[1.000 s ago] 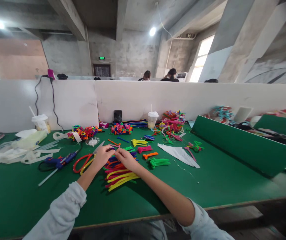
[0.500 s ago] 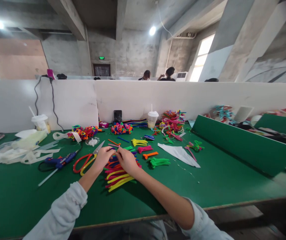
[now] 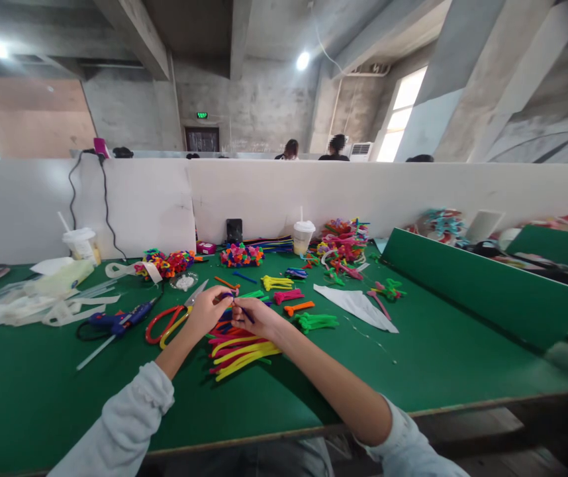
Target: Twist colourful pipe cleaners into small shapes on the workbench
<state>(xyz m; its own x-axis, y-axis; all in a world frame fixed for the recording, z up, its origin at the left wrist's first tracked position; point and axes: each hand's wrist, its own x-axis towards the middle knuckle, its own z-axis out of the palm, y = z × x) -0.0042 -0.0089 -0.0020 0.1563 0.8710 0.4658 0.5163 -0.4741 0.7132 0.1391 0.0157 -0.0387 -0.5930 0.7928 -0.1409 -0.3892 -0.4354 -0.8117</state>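
A dark blue pipe cleaner (image 3: 248, 314) is pinched between both hands at its looped end. My left hand (image 3: 208, 311) is closed on that end. My right hand (image 3: 258, 319) grips it from the other side, and a short tail sticks out over the fingers. Part of the loop is hidden by the fingertips. Beneath the hands lies a pile of loose pipe cleaners (image 3: 241, 361) in yellow, pink, red and blue. Just left of my left hand are scissors (image 3: 165, 323) with red and yellow handles.
A blue glue gun (image 3: 122, 320) lies at left beside plastic bags (image 3: 30, 295). Folded yellow (image 3: 277, 283), pink (image 3: 288, 296), orange (image 3: 298, 309) and green pieces (image 3: 316, 322) sit to the right, near a white sheet (image 3: 356, 307). Lidded cups (image 3: 304, 237) stand behind; a green divider (image 3: 482, 291) borders the right.
My right hand has turned and shifted slightly right. The dark blue pipe cleaner's tail now shows across its fingers. My left hand stays nearly in place.
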